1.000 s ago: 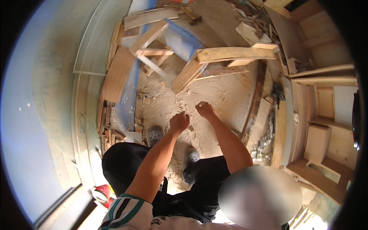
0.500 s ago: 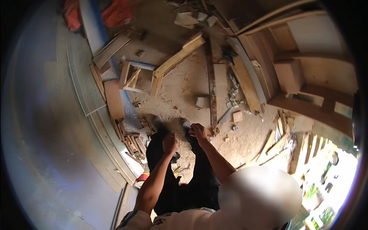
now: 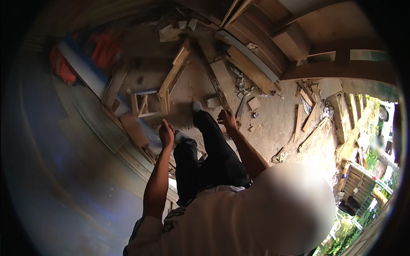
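My left hand (image 3: 166,134) hangs in front of my left thigh, thumb raised and fingers loosely bent, with nothing seen in it. A wooden board (image 3: 133,129) leaning by the workbench is the thing nearest to it. My right hand (image 3: 227,119) is held out over the dirt floor beside my right leg. Its fingers are half curled and a little apart, and I see no object in them. A long dark plank (image 3: 213,85) lies on the floor just beyond it. Neither hand touches anything that I can make out. My feet are apart, one ahead of the other.
A large pale panel (image 3: 72,166) fills the left side. Ahead are a small wooden frame (image 3: 145,104), a propped yellowish beam (image 3: 174,70) and red cloth (image 3: 104,51). A wooden cabinet carcass (image 3: 294,40) stands at the right. Wood offcuts (image 3: 309,111) litter the floor towards the bright opening.
My view has turned to the right and moved forward, showing more of the bright opening. My hands have spread farther apart, and my right foot has moved ahead of the left.
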Demonstrator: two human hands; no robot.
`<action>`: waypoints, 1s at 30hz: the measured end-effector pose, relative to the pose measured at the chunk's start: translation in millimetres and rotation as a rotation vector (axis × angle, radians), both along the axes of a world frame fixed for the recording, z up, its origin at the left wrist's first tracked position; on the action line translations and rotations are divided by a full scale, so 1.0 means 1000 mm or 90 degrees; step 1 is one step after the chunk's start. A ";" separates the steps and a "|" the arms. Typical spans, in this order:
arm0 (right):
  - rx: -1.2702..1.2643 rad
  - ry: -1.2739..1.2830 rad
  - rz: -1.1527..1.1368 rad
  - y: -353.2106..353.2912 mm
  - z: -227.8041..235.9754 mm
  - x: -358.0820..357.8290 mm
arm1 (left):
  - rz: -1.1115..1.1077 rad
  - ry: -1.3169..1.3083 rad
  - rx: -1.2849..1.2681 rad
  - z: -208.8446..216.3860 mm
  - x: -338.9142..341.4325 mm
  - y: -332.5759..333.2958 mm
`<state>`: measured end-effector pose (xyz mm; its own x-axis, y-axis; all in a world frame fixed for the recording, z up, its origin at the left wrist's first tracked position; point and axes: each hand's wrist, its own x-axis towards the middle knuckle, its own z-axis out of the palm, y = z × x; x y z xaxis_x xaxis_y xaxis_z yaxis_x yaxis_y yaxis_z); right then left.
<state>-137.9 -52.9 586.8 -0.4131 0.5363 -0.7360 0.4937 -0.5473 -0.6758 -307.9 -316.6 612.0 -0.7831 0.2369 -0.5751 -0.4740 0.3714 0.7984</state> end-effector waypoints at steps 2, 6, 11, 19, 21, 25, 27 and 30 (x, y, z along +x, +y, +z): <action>0.021 0.016 -0.017 0.019 -0.001 -0.033 | -0.045 0.037 -0.037 -0.010 -0.023 0.021; 0.031 0.035 0.004 0.081 -0.029 -0.089 | -0.105 0.282 -0.172 -0.019 -0.061 0.084; 0.122 -0.050 0.159 0.186 -0.112 -0.191 | -0.044 0.233 -0.143 -0.077 -0.143 0.165; 0.200 -0.292 0.406 0.330 -0.344 -0.344 | -0.107 0.116 -0.132 -0.290 -0.351 0.359; 0.157 -0.325 0.471 0.373 -0.406 -0.380 | -0.152 0.078 -0.084 -0.398 -0.397 0.407; 0.397 -0.336 0.629 0.454 -0.515 -0.464 | -0.298 0.217 -0.170 -0.551 -0.480 0.458; 0.448 -0.380 0.638 0.485 -0.554 -0.473 | -0.419 0.324 -0.400 -0.585 -0.482 0.480; 0.428 -0.416 0.603 0.510 -0.589 -0.489 | -0.560 0.381 -0.517 -0.612 -0.485 0.474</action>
